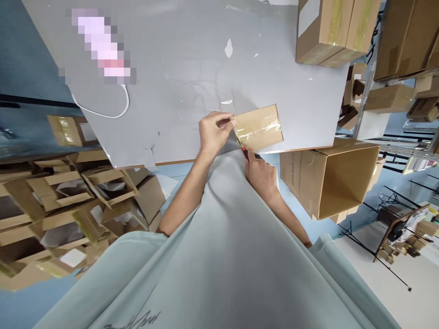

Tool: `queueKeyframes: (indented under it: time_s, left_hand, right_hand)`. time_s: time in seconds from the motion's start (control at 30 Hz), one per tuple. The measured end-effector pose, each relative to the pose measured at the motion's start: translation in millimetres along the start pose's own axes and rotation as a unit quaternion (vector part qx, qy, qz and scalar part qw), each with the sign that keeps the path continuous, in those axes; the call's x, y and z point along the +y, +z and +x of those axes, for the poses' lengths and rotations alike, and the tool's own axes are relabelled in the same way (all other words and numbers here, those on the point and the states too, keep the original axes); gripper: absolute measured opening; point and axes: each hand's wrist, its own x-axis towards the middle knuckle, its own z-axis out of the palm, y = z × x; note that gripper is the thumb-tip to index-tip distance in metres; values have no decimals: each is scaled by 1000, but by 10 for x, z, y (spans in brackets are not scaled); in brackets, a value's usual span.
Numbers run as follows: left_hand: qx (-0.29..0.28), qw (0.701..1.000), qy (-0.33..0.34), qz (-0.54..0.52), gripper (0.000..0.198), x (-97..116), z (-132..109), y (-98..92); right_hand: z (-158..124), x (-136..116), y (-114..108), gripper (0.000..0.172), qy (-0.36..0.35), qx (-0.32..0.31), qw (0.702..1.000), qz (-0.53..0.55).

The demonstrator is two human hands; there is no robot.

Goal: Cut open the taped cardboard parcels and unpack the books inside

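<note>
A small brown cardboard box (258, 125) with shiny clear tape along its face is at the front edge of the grey table. My left hand (215, 130) grips its left end, thumb and fingers closed on the corner. In my right hand (261, 173) is a red and black box cutter (244, 152), its tip against the box's lower left edge. The fingers of the right hand are wrapped round the handle, and the index finger points toward the box. How far the blade is out I cannot tell.
The grey table (164, 91) carries taped cartons (329, 36) at the far right and a white cable (116, 116) at the left. Below the table's right side stands a large open carton (308, 183). Several opened boxes (68, 196) are piled at the left.
</note>
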Motion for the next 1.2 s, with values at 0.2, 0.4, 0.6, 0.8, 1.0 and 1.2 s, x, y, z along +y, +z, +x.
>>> queueKeyframes:
  time_s: [0.2,0.4,0.6,0.8,1.0,1.2]
  left_hand:
    - [-10,1000,-2,16,22,7,15,-30]
    - [-19,999,-5,26,23,32,70,-56]
    - [-34,999,-11,16,26,51,58,-79]
    - [-45,999,-17,4,30,38,44,-119]
    - [-55,998,-13,3,30,4,35,-135]
    - [-41,999,-16,2,26,22,40,-107]
  right_hand:
    - [77,52,12,57,-16,9,1000,17]
    - [-1,99,106,60,-26,-6,1000,-4]
    - [-103,181,57,61,-19,10,999,35]
    - [85,150,-29,62,-37,64,994,81]
    - [205,112,10,59,-33,61,994,90]
    - [175,6,23,58,-14,63,995,77]
